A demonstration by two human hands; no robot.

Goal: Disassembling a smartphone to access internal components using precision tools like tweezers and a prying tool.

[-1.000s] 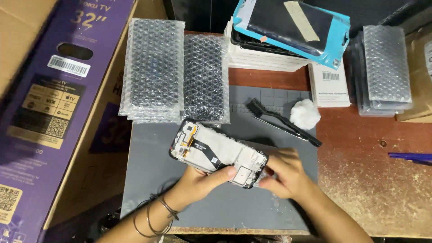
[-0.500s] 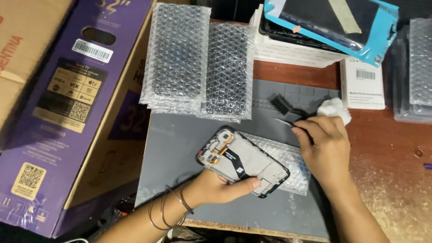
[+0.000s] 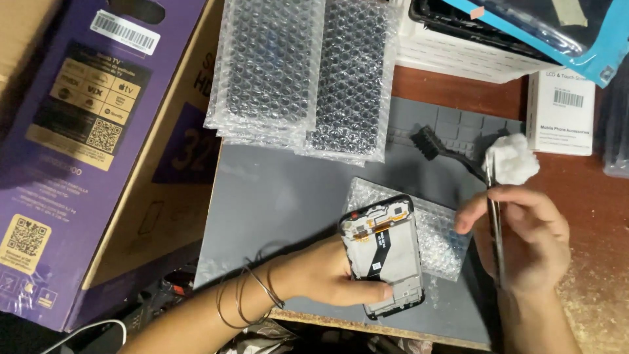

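The left hand (image 3: 321, 275) grips one phone frame (image 3: 385, 255) lying on a bubble-wrap pouch (image 3: 438, 242) on the grey mat (image 3: 282, 196). The right hand (image 3: 531, 236) pinches tweezers (image 3: 495, 223) holding one cotton ball (image 3: 511, 159). Two stacks of bubble-wrap pouches (image 3: 308, 72) lie behind.

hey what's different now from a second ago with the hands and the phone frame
The right hand left the phone frame, went to the black brush and cotton wad, and now holds a thin tool above the mat. The left hand kept hold of the frame, which still lies on its bubble wrap.
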